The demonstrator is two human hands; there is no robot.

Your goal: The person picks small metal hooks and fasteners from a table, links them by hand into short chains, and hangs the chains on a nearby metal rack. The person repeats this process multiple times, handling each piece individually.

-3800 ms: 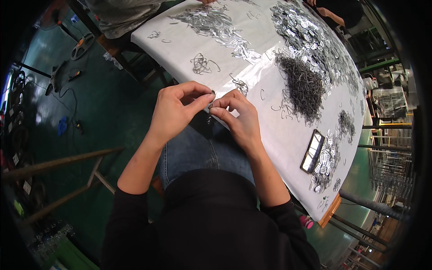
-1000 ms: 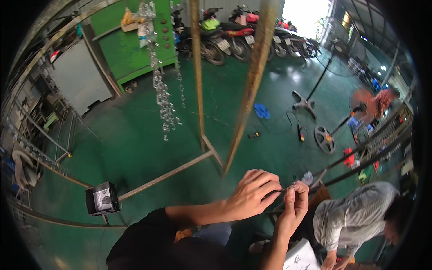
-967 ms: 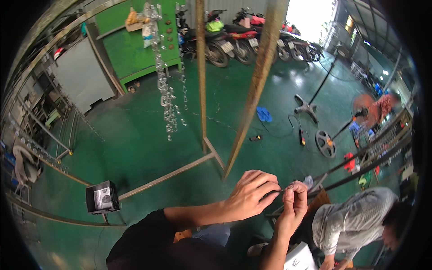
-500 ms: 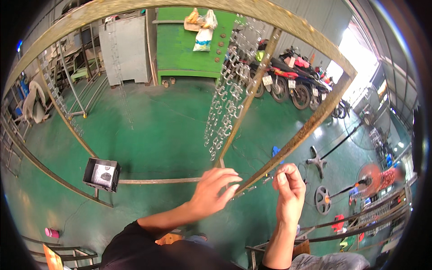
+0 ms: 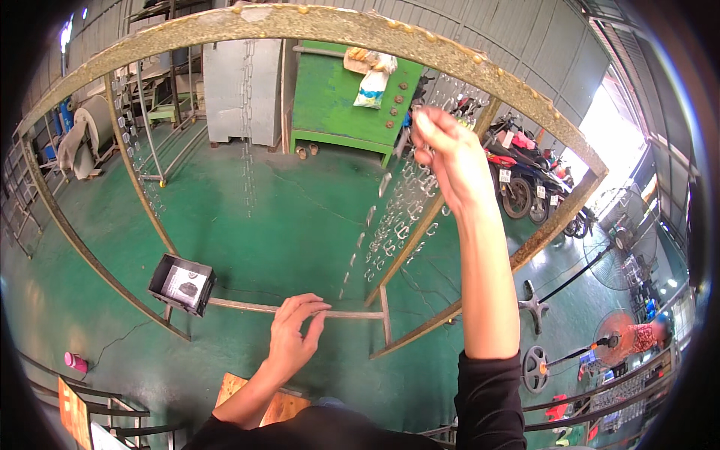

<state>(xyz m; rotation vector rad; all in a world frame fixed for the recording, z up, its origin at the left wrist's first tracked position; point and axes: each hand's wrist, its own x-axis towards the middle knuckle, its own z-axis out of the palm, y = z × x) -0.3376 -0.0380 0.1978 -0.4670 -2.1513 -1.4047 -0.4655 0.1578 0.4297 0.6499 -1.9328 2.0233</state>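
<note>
My right hand [image 5: 450, 150] is raised toward the upper bar of a metal frame [image 5: 330, 24], its thumb and fingers pinched together. A thin chain of shiny metal links [image 5: 371, 216] hangs from that pinch, blurred and slanting down to the left. Behind it, a bunch of similar link chains [image 5: 405, 214] hangs inside the frame's right side. Lower down, my left hand [image 5: 294, 330] is held near the frame's lower crossbar [image 5: 352, 314]. Its fingers are bent and apart from the thumb, with nothing visible in them.
A black bin [image 5: 182, 283] with a printed sheet is at the frame's lower left. More link chains [image 5: 247, 127] hang at the far side. Beyond stand a green cabinet [image 5: 337, 97] and motorcycles [image 5: 517, 187]; a fan [image 5: 611, 341] stands at right.
My right hand has risen from low right to near the upper bar, and a chain now hangs from it. My left hand has moved left and slightly down.
</note>
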